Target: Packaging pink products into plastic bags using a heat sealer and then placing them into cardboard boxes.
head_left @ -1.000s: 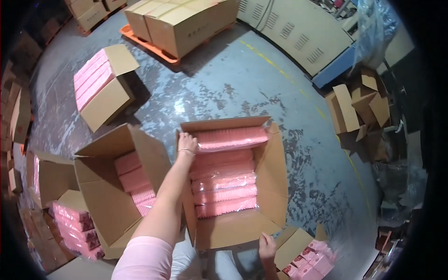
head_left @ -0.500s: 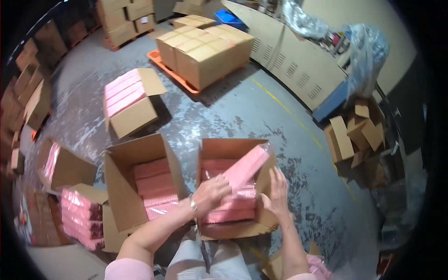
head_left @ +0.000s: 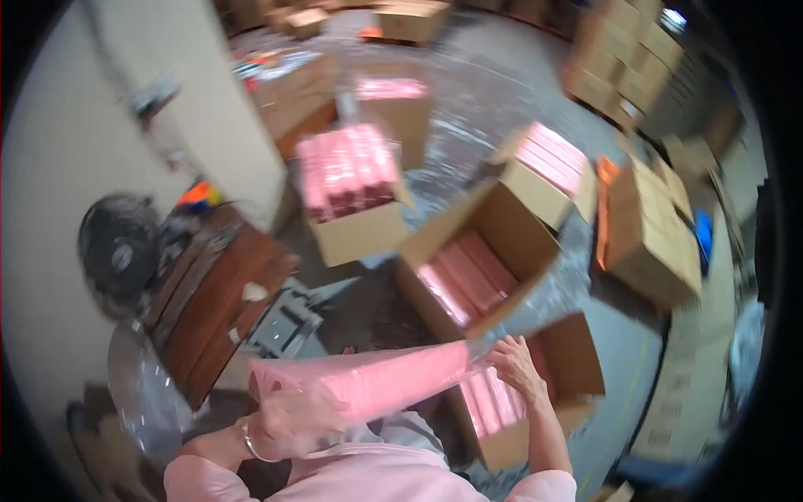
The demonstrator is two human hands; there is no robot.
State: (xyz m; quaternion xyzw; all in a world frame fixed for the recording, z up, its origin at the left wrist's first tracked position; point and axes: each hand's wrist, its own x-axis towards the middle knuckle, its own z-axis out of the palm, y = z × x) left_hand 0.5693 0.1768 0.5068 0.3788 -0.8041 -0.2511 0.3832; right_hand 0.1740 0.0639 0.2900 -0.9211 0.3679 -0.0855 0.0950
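Note:
A long pink bundle in clear plastic wrap [head_left: 401,381] is held across the front of my body. My left hand [head_left: 301,416], smeared by motion, grips it near its left end. At the other end, my right hand [head_left: 517,366] has its fingers curled on the loose clear plastic. Below the right hand stands an open carton [head_left: 577,356] with more pink wrapped bundles [head_left: 492,402] in it. Beyond that is a second open carton [head_left: 523,238], with pink bundles [head_left: 468,280] lying side by side at its bottom.
Pink packs [head_left: 347,167] top a carton at the far left; another filled carton [head_left: 535,197] stands farther right. A black fan [head_left: 121,251] and brown wooden table [head_left: 222,305] are at left. Large cartons [head_left: 652,234] stand at right, with stacked cartons [head_left: 623,58] behind.
My view has swung left. The pink bundle has come up out of the near carton to my body in my left hand. My right hand has left the carton's wall for the bundle's end.

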